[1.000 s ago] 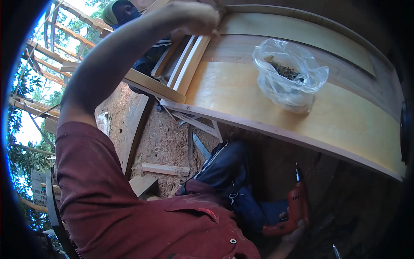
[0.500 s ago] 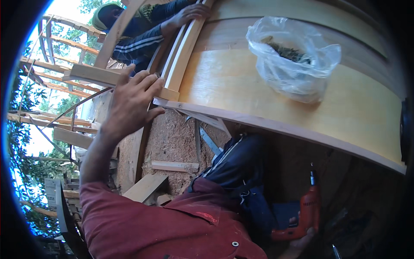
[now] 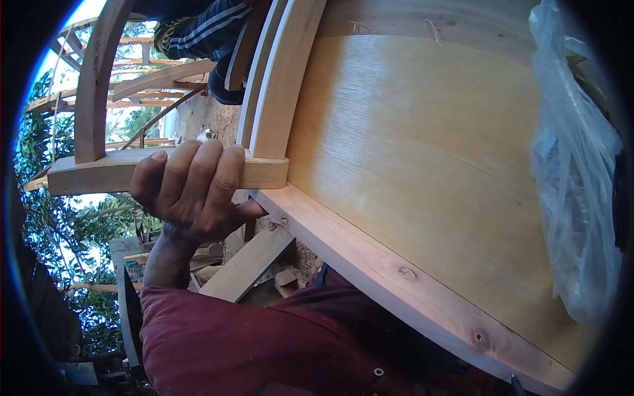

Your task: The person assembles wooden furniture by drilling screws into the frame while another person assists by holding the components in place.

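Note:
My left hand (image 3: 198, 188) is closed around a short wooden bar (image 3: 86, 175), its fingers curled over the top. Its thumb points toward the corner of a pinkish edge strip (image 3: 383, 264), which has several screw holes or knots along it. That strip borders a large yellowish plywood panel (image 3: 422, 145). At the panel's left side, a pale wooden rail (image 3: 281, 86) meets the bar's end. A curved wooden piece (image 3: 96, 79) rises from the bar's other end. My right hand is out of view, and so is the orange drill it held before.
A clear plastic bag (image 3: 574, 178) stands on the panel at the right, contents mostly hidden. Another person's striped clothing (image 3: 208, 30) shows beyond the rails. A loose board (image 3: 247, 264) lies below my hand. Curved timber framing (image 3: 165, 79) and foliage are behind at left.
My left hand has gone from lying over the bar to gripping it. The view has moved closer to the panel corner. The drill and my right hand have left the picture.

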